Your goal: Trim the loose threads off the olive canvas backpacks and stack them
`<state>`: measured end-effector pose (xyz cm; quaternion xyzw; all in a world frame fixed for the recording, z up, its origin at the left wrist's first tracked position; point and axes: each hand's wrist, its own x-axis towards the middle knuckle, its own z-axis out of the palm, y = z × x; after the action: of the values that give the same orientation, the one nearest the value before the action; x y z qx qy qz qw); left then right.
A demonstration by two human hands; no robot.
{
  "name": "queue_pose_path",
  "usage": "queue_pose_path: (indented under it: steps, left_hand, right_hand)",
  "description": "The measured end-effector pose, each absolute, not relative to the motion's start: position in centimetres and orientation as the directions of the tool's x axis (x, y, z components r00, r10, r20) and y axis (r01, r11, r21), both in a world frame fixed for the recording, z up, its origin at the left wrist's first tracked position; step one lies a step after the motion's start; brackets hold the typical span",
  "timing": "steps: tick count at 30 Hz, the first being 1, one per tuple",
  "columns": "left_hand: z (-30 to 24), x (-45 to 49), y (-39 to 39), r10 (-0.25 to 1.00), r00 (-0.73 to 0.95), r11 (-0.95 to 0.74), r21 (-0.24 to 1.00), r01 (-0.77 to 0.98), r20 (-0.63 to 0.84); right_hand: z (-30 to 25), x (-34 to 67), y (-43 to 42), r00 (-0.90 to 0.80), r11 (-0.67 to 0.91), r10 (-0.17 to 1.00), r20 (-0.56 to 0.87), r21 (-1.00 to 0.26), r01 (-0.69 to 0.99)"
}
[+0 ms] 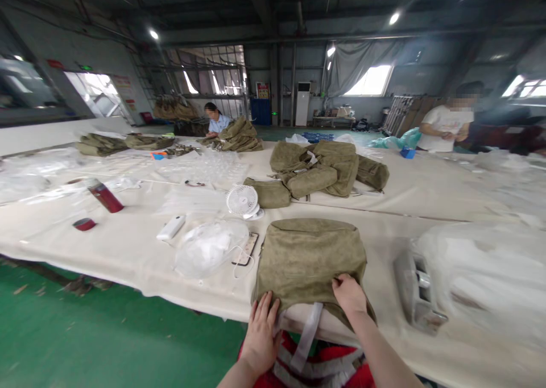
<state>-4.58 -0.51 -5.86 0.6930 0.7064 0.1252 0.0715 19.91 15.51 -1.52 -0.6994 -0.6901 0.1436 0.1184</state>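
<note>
An olive-green canvas bag [309, 260] lies flat on the cream table [128, 246] right in front of me. My left hand [261, 334] rests at the bag's near left corner with its fingers stretched flat against the table edge. My right hand [350, 294] presses on the bag's near right edge, fingers curled onto the fabric. A pale webbing strap [307, 334] hangs from the bag's near edge over the table side, between my two hands.
A small white fan [243, 201], a clear plastic bag [209, 248], a phone [246, 250], a white remote-like device [170, 227], a red bottle [105, 196] and red tape [84, 224] lie left. More olive bags [324, 169] are piled behind. Plastic sheeting [482, 280] and a metal tool [418, 291] sit right. Two people work at the far side.
</note>
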Motion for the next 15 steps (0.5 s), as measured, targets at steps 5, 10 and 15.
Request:
queue_pose_path:
  steps: [5,10,15]
  left_hand:
    - [-5.6,-5.0,-1.6,0.999,0.007,0.007,0.410,0.912,-0.032]
    - [-3.2,-6.7,-0.7,0.971,-0.082,-0.025,0.440,0.898,0.223]
    - [-0.7,-15.7,4.7,0.825,-0.429,0.223,0.485,0.846,0.369]
  right_hand:
    - [-6.0,19.9,16.2,-0.274,0.287,0.958,0.091,-0.201,0.937]
    - [-11.9,22.7,17.6,-0.549,0.601,0.792,0.268,-0.184,0.778]
    - [-17.1,25.1,17.7,-0.557,0.651,0.736,0.385,-0.180,0.737]
